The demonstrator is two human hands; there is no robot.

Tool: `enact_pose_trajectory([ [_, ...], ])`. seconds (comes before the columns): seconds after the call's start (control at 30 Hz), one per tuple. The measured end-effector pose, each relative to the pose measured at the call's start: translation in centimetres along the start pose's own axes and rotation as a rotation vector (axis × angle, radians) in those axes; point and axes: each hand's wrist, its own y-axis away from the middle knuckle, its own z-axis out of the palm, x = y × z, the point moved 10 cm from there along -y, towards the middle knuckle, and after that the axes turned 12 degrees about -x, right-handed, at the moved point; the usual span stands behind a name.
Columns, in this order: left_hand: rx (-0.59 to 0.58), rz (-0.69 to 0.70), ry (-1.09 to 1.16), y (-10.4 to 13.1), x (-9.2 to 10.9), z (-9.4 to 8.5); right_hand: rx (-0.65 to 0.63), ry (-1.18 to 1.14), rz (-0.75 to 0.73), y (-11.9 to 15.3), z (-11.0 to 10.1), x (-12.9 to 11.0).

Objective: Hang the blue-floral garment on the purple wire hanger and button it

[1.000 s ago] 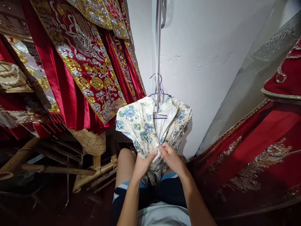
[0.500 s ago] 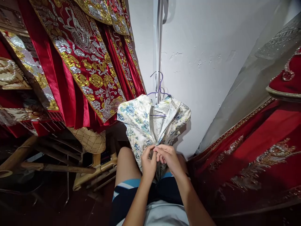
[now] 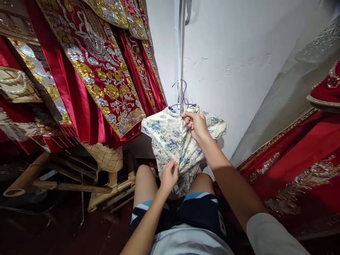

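A white dress (image 3: 166,136) with blue and yellow flowers hangs on a purple hanger (image 3: 183,95) against the wall. Its front seam runs closed from the neckline down to the waist. At the top of that seam my right hand (image 3: 196,124) is closed in a pinch on something small, which looks like a zipper pull, though the fingers mostly hide it. Lower down, my left hand (image 3: 169,174) pinches the dress's fabric beside the seam. The dress's lower part falls between my knees.
Red costumes with gold and silver sequins (image 3: 111,90) hang at the left, above a bamboo chair (image 3: 71,187). More red embroidered cloth (image 3: 300,159) stands at the right. A metal pole (image 3: 181,53) runs up the white wall (image 3: 225,42).
My right hand has moved up from the waist to the neckline, and the open front of the dress has come together. My left hand stays low on the seam.
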Motion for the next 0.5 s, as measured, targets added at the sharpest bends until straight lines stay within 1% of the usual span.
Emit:
enact_pose_trajectory([
  [0.07,-0.033,0.003,0.037,-0.6,0.1,-0.7,-0.047,0.038,-0.016,0.5,0.6,-0.1],
  [0.1,-0.037,0.016,0.062,-1.2,0.6,-1.4,-0.072,0.057,-0.018,0.9,0.8,0.1],
  [0.13,-0.018,0.038,0.089,-1.9,1.4,-2.5,-0.091,0.077,-0.021,1.4,0.9,0.3],
  [0.17,0.029,0.070,0.111,-2.7,2.5,-4.0,-0.103,0.099,-0.024,1.9,1.0,0.5],
  [0.23,0.170,0.166,0.130,-4.7,5.5,-7.8,-0.119,0.142,-0.037,2.7,1.0,0.7],
  [0.27,0.238,0.230,0.121,-5.7,7.3,-9.7,-0.128,0.164,-0.049,2.9,1.1,0.5],
  [0.33,0.268,0.366,0.059,-7.9,11.2,-12.1,-0.147,0.206,-0.080,3.1,1.4,-0.1],
  [0.4,0.237,0.461,-0.048,-9.9,14.5,-13.2,-0.161,0.227,-0.116,2.9,1.7,-0.9],
  [0.47,0.218,0.524,-0.155,-11.0,17.0,-13.5,-0.149,0.218,-0.158,2.4,1.5,-1.2],
  [0.5,0.221,0.547,-0.194,-11.2,18.0,-13.6,-0.132,0.215,-0.182,2.1,1.2,-1.0],
])
